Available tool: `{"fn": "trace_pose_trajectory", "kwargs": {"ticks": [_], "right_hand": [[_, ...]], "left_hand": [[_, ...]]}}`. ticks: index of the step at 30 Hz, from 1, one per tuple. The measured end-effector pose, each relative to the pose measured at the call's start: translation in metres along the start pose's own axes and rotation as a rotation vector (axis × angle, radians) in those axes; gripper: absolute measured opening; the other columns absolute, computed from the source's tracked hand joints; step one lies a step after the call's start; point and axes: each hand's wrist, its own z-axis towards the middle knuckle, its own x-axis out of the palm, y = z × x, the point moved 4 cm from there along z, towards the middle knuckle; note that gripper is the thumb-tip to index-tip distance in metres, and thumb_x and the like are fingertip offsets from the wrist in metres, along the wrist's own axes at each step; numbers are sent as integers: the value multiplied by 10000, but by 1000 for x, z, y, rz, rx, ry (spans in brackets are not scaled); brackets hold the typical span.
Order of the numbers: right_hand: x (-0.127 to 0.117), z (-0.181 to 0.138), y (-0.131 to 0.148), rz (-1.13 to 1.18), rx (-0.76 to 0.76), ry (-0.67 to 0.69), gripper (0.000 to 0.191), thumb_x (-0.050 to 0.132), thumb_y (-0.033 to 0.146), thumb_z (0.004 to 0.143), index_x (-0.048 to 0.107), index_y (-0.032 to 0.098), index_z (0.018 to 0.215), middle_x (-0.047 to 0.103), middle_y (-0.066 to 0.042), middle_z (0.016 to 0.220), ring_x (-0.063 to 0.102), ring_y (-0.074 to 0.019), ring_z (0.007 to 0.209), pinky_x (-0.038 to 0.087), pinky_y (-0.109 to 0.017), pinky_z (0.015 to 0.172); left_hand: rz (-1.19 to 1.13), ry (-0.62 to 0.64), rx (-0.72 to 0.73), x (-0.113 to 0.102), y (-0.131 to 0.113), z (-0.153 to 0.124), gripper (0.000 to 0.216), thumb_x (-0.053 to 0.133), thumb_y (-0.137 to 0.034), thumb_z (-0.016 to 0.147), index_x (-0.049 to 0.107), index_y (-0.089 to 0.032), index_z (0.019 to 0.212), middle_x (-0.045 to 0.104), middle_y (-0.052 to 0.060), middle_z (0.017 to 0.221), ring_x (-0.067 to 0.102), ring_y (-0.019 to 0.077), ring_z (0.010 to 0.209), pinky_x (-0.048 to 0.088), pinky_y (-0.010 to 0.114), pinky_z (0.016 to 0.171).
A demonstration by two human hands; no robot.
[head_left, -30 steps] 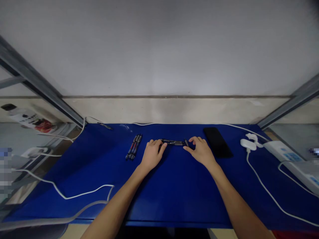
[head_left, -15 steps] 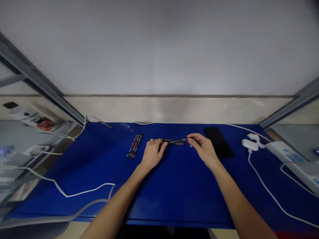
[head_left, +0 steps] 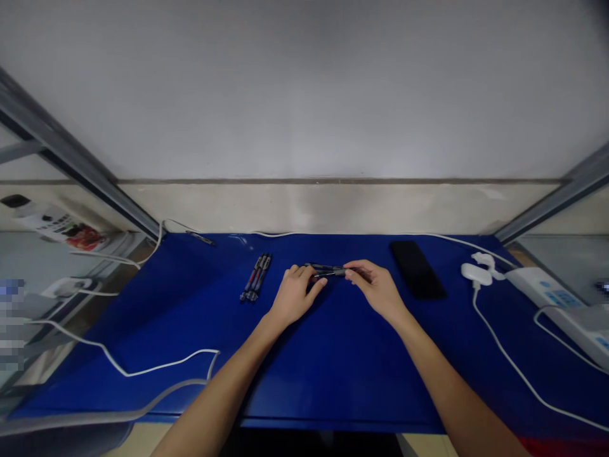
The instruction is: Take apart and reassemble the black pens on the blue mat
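My left hand (head_left: 294, 294) rests on the blue mat (head_left: 333, 355), fingers curled on the left end of a small bunch of dark pens (head_left: 328, 271). My right hand (head_left: 375, 287) pinches a dark pen part at the bunch's right end, fingertips pressed together. What exactly sits in that pinch is too small to make out. A second bunch of dark pens (head_left: 257, 277) lies apart to the left of my left hand.
A black phone (head_left: 417, 269) lies on the mat right of my right hand. A white charger (head_left: 476, 273) and power strip (head_left: 547, 292) sit at far right with white cables (head_left: 504, 355). Another white cable (head_left: 143, 368) loops at left. A wall stands behind.
My right hand has moved left along the pens toward my left hand and closed into a pinch. My left hand has stayed nearly still.
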Motion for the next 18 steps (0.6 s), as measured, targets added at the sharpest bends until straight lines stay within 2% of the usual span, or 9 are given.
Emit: {"fn": "trace_pose_trajectory", "kwargs": {"ticks": [2, 5, 7, 9, 12, 14, 18], "right_hand": [[9, -3, -1, -8, -16, 47, 229, 632, 382, 851, 680, 200, 981, 727, -57, 885, 680, -194, 790, 530, -335, 752], [17, -7, 0, -123, -38, 67, 251, 549, 408, 914, 677, 195, 875, 673, -16, 685, 640, -161, 628, 489, -275, 616], [18, -9, 1, -216, -23, 68, 407, 465, 448, 957, 647, 193, 697, 598, 2, 542, 572, -138, 497, 435, -259, 538], [18, -10, 2, -249, -5, 82, 521, 400, 480, 978, 592, 195, 587, 542, 9, 463, 524, -126, 434, 412, -256, 514], [18, -10, 7, -229, -58, 97, 365, 508, 490, 931, 623, 204, 734, 583, 20, 537, 543, -131, 481, 413, -245, 518], [18, -10, 10, -236, -109, 92, 276, 571, 475, 898, 624, 213, 829, 618, 18, 621, 550, -133, 516, 401, -241, 507], [19, -11, 10, -290, -99, 110, 464, 427, 472, 967, 573, 202, 620, 577, 1, 540, 544, -136, 492, 404, -254, 519]], "left_hand": [[1, 15, 46, 0, -4, -2, 317, 440, -469, 973, 605, -209, 1047, 657, 53, 942, 534, 221, 888, 357, 346, 781], [5, 20, 85, -2, -8, -3, 324, 454, -451, 974, 577, -228, 1175, 660, 57, 1030, 525, 219, 924, 353, 349, 796], [12, 34, 116, -2, -9, -3, 314, 426, -415, 991, 574, -250, 1215, 654, 57, 1057, 518, 213, 935, 348, 345, 801], [29, 54, 134, -3, -9, -2, 314, 378, -396, 1009, 610, -266, 1176, 651, 59, 1038, 510, 212, 935, 340, 344, 798], [39, 52, 95, -4, -7, -1, 363, 317, -384, 1024, 651, -248, 1071, 654, 60, 972, 499, 210, 895, 330, 345, 782], [18, 44, 77, -5, -6, -1, 350, 331, -391, 1021, 643, -241, 1073, 660, 56, 989, 498, 206, 892, 333, 345, 787], [-20, 83, 136, -4, -10, -1, 321, 393, -431, 999, 619, -265, 1155, 655, 58, 1092, 509, 216, 978, 338, 354, 827]]}}
